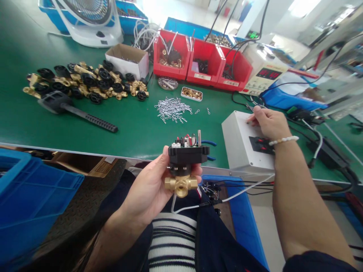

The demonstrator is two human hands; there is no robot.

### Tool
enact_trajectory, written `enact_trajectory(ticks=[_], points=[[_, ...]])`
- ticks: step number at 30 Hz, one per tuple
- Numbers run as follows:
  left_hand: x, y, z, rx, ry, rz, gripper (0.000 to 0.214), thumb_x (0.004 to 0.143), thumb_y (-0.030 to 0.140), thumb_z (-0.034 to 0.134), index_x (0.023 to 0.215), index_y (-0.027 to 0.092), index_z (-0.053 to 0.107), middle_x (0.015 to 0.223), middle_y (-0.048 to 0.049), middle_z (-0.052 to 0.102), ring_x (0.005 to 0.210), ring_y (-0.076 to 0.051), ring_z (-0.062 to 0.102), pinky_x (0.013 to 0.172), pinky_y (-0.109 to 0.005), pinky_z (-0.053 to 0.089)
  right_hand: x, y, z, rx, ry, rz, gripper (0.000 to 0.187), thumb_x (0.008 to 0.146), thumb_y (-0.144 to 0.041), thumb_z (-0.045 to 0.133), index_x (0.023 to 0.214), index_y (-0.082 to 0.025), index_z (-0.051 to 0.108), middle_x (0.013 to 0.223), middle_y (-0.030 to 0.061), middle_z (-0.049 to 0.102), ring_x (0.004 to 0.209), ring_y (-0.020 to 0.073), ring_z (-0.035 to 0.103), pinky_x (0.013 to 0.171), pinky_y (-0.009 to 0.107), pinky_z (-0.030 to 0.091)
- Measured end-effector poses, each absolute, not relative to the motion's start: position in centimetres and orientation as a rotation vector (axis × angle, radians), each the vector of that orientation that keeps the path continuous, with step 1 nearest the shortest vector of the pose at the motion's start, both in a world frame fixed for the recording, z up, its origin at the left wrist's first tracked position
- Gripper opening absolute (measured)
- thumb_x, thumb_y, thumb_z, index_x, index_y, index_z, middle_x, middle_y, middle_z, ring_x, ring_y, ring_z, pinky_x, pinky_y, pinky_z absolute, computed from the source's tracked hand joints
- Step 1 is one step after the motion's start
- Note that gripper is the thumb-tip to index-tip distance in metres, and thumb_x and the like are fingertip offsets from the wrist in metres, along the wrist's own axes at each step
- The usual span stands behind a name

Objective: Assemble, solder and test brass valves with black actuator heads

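Note:
My left hand (150, 185) is wrapped round a motorized valve (188, 155), holding it upright over my lap. Its brass three-port body (181, 185) points down; the black housing above is uncovered, showing wires, small parts and a metal shaft. A white cable (184, 208) hangs below the valve and runs right, under the table edge. My right hand (269, 121) rests on a light grey control box (239, 141), fingers curled in a pinch at a small metal toggle switch (248, 121) on its top. A black panel with red rocker switches (259, 142) lies beneath my wrist.
Brass valves with black caps (93, 81) lie piled at left, near a black mallet (76, 109). Metal clips (172, 109) are heaped mid-table. Behind stand red bins (202, 62), a white carton (127, 60), a fan (90, 22) and a power supply (263, 71). Blue-handled pliers (211, 143) lie behind the valve.

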State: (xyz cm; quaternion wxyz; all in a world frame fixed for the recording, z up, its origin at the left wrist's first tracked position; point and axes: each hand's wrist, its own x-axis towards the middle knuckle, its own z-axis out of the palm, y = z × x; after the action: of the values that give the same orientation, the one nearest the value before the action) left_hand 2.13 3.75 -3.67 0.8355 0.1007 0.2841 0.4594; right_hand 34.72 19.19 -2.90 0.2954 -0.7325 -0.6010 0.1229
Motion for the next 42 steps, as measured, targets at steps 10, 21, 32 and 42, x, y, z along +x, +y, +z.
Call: enact_trajectory(ticks=[10, 21, 32, 42], points=[[2.09, 3.81, -3.5, 0.186, 0.545, 1.015, 0.046, 0.104, 0.034, 0.036, 0.098, 0.01, 0.075, 0.085, -0.0124, 0.077, 0.075, -0.017, 0.075, 0.071, -0.026, 0.063, 34.58, 18.82, -2.8, -1.875, -1.633, 0.363, 0.035, 0.095, -0.042, 0.056, 0.071, -0.018, 0.066, 0.073, 0.0055, 0.069, 0.061, 0.0123, 0.055, 0.066, 0.024, 0.044], [2.29, 3.86, -3.43, 0.195, 0.58, 1.044, 0.047, 0.104, 0.033, 0.036, 0.095, 0.007, 0.074, 0.083, -0.0127, 0.078, 0.071, -0.017, 0.075, 0.068, -0.026, 0.063, 34.78, 19.06, -3.03, -1.878, -1.622, 0.361, 0.032, 0.094, -0.036, 0.058, 0.07, -0.017, 0.066, 0.073, 0.0047, 0.069, 0.058, 0.0108, 0.055, 0.064, 0.023, 0.044], [2.03, 3.79, -3.93, 0.22, 0.609, 1.07, 0.044, 0.104, 0.032, 0.037, 0.095, 0.009, 0.073, 0.086, -0.0108, 0.078, 0.075, -0.017, 0.076, 0.072, -0.026, 0.063, 34.5, 18.97, -2.8, -1.906, -1.618, 0.335, 0.027, 0.095, -0.027, 0.057, 0.073, -0.016, 0.068, 0.075, 0.0052, 0.071, 0.058, 0.0101, 0.056, 0.065, 0.022, 0.044], [2.28, 3.73, -3.72, 0.218, 0.614, 1.076, 0.046, 0.103, 0.033, 0.037, 0.091, 0.008, 0.074, 0.079, -0.0127, 0.077, 0.068, -0.017, 0.075, 0.066, -0.025, 0.062, 34.12, 18.77, -2.55, -1.937, -1.619, 0.323, 0.025, 0.095, -0.022, 0.056, 0.075, -0.014, 0.068, 0.076, 0.006, 0.07, 0.059, 0.0089, 0.055, 0.063, 0.021, 0.041]])
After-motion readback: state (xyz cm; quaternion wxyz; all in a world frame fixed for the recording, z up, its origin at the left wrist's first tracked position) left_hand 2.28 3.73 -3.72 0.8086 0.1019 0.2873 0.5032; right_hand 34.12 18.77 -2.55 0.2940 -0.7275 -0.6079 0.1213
